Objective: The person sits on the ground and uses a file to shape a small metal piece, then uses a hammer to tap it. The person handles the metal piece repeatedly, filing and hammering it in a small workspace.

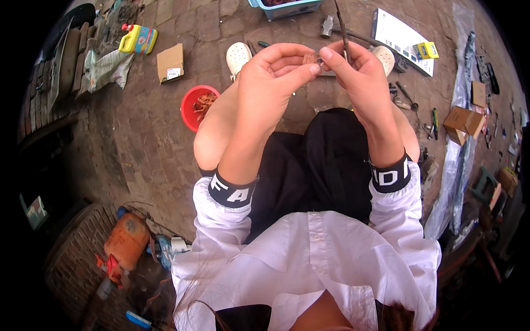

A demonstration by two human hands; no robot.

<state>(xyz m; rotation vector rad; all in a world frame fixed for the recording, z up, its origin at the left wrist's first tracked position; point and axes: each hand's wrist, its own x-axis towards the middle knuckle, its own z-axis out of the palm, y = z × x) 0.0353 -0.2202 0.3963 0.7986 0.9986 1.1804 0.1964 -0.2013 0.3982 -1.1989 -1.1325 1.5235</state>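
On the brick floor (pixel 149 140) at far left, a yellow jug (pixel 138 39), then a flat piece of cardboard (pixel 170 59), then a red bowl (pixel 186 110) with orange-brown scraps (pixel 204 103). Next, left hand (pixel 270 83), pinching a small reddish piece (pixel 310 58) in midair, just beside the other fingertips; too covered to identify. Then right hand (pixel 364 77), thumb and forefinger closed near that piece, grasping a thin dark rod (pixel 342 27). Farther right, a cardboard box (pixel 462 124).

Could drop to the floor from so shallow a pinch; could also jab a finger, perhaps, through any slip of the rod so close to the fingertips.

For the piece, cannot tell any long axis. For the rod, long axis running away from the wearer, free end outward, leaning slightly left.
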